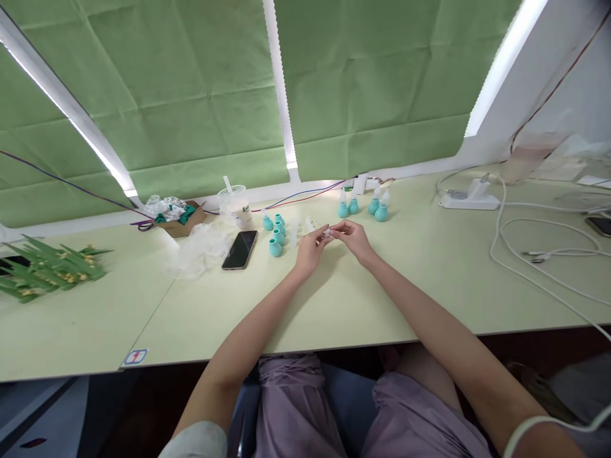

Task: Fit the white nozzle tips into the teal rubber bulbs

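1. Left hand, right hand: fingertips pinched closed on small white piece, centre.
2. Teal bulbs just left; white-tipped bulbs beyond hands.
3. Phone, plastic bag, cup farther left; power strip far right.

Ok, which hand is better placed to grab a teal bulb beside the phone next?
Probably the left hand: it is nearer the teal bulbs beside the phone; the right hand is farther across. Both hold a small pale piece, so the left may need freeing first.

Both arms reach forward, fingers pinching close together.
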Action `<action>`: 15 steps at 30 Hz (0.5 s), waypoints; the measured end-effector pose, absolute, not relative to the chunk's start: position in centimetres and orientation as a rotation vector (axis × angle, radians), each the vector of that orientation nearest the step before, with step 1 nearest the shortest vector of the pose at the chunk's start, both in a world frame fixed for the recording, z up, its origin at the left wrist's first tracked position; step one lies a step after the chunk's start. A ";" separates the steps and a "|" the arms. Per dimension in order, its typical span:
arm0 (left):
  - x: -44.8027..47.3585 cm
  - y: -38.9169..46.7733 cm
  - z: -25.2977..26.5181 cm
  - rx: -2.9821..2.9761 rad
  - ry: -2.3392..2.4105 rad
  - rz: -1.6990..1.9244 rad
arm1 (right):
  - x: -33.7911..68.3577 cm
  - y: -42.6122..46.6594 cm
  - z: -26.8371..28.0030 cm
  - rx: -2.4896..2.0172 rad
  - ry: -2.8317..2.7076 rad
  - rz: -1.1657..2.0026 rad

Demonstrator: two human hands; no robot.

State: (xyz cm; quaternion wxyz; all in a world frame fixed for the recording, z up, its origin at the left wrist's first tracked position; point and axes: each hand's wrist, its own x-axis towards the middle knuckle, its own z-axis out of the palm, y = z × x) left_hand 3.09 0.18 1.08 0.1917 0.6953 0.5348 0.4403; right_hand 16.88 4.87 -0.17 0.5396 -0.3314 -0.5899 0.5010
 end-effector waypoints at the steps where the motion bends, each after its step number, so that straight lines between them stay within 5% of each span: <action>1: 3.2 0.1 0.7 1.886 1.510 1.303 | 16.8 4.8 -0.3 -0.796 -1.416 1.177; 15: 2.6 -0.5 -1.0 1.724 1.488 1.532 | 15.2 3.3 -0.9 -0.881 -1.364 1.112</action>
